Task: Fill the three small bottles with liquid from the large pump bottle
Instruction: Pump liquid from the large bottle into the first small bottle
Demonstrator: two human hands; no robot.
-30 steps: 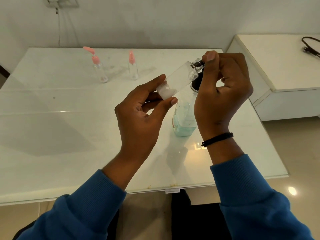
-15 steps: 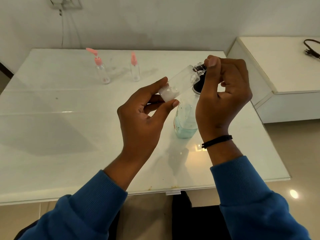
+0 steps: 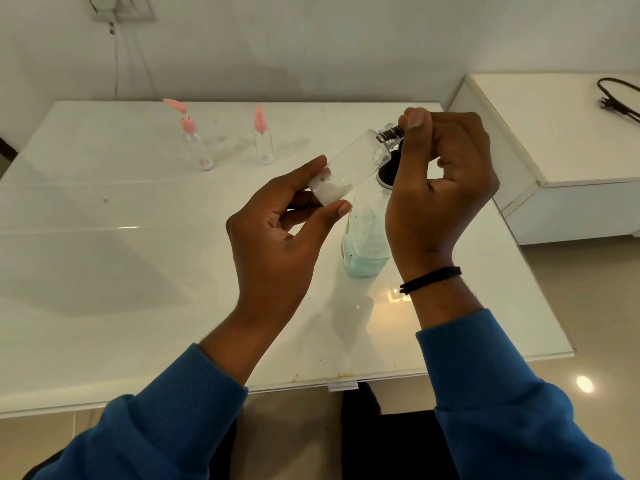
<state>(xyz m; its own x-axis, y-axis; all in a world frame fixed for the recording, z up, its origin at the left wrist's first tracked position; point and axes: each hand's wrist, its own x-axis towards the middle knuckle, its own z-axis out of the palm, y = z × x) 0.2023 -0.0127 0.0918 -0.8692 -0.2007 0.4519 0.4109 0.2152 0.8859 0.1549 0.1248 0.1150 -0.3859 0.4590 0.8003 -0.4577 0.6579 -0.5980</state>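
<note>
Carefully, my left grip (image 3: 277,233) pinches the small bottle's (image 3: 349,168) base while my right grip (image 3: 440,188) twists its cap (image 3: 391,133); I should keep it steady.

Probably a home room: glass-topped white table (image 3: 138,271), wall socket (image 3: 119,8), tiled floor (image 3: 588,289).

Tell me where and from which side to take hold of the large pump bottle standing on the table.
Grip the large pump bottle round its clear body, coming from its left side. It stands upright on the table; the right hand and the tilted small bottle cover its black pump top, so that part is blocked.
</note>
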